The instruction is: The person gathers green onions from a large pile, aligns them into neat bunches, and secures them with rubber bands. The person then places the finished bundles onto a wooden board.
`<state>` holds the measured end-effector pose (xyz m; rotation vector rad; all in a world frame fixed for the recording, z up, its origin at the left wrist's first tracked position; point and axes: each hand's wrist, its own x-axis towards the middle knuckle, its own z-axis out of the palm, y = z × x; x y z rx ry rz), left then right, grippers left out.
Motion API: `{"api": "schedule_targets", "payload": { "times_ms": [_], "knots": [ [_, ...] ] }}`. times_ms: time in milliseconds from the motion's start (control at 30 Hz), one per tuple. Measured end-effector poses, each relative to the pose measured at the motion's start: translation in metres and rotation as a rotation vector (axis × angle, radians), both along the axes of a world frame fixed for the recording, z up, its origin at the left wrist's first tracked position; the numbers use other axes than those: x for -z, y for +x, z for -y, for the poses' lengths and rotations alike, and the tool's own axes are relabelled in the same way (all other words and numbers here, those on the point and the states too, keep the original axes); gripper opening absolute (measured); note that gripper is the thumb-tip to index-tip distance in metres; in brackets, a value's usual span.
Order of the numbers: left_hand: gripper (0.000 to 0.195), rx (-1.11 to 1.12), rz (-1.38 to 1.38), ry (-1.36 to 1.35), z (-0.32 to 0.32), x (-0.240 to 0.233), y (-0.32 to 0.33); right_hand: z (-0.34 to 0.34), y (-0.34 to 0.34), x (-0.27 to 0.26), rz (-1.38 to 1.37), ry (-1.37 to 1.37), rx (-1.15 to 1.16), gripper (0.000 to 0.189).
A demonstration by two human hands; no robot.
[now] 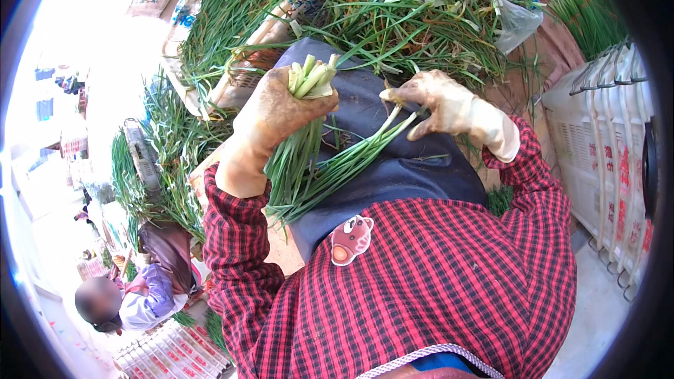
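My left hand [284, 110], in a soiled rubber glove, grips a bunch of green leafy stalks, perhaps scallions or garlic chives. Their pale cut-looking ends [311, 76] stick up above the fist, and the long green leaves [289, 168] hang below it. More thin stalks [363, 155] slant across the dark apron [421, 168] on my lap, their whitish ends reaching my right hand [437, 105]. This hand is gloved too, its thumb and index finger apart around those ends. A brownish wisp touches the index fingertip. Whether the right fingers hold a stalk is unclear.
Beyond my knees lies a large heap of loose greens [410, 26], with a crate of greens [226, 37] to its left. White plastic crates [595, 131] stand close on my right. Another person [152, 289] sits at lower left. Bundled greens [587, 10] are at upper right.
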<state>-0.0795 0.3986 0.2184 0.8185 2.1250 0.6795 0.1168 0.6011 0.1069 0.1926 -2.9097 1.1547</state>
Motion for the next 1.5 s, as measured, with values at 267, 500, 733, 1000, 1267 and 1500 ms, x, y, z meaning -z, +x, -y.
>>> {"api": "schedule_targets", "payload": {
  "times_ms": [267,500,733,1000,1267,1500],
  "knots": [
    [0.021,0.133,0.061,0.057,-0.005,0.001,0.009,0.008,-0.029,-0.008,-0.128,-0.045,0.058,0.017],
    [0.030,0.105,0.070,0.090,-0.002,0.002,0.017,0.030,-0.076,-0.043,0.024,-0.566,0.166,0.014],
    [0.031,-0.051,0.145,0.324,0.024,-0.012,-0.011,0.036,-0.093,-0.039,-0.339,-0.619,0.094,0.031],
    [0.034,-0.377,0.160,0.570,0.051,-0.055,-0.030,0.072,-0.065,0.009,0.133,-1.017,0.124,0.019],
    [0.033,-0.476,0.155,0.570,0.068,-0.051,-0.033,-0.003,-0.063,-0.016,-0.135,0.441,0.541,0.047],
    [0.036,-0.292,-0.047,0.426,0.052,-0.051,-0.023,0.094,-0.129,-0.076,-0.211,-0.239,-0.010,0.055]
  ]
}}
